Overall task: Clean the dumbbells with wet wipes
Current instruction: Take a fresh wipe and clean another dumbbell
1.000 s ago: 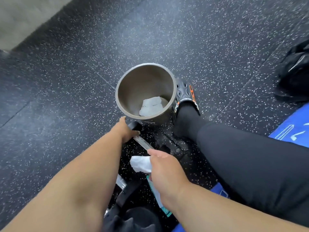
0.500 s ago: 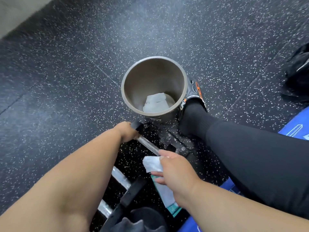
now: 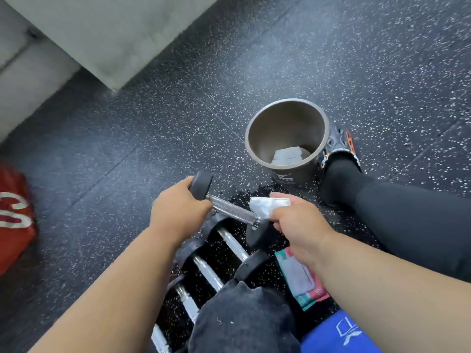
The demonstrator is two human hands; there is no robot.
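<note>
Black speckled rubber floor. The left hand grips the far head of a raised dumbbell. The right hand pinches a white wet wipe against the handle's near end. Beyond both grips stands a metal bin; below them, more dumbbells lie on the floor.

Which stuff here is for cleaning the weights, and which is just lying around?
For the job: held dumbbell, wet wipe, wipes pack, bin holding a used wipe, other dumbbells.

Just lying about: red bag, blue mat, grey block.
</note>
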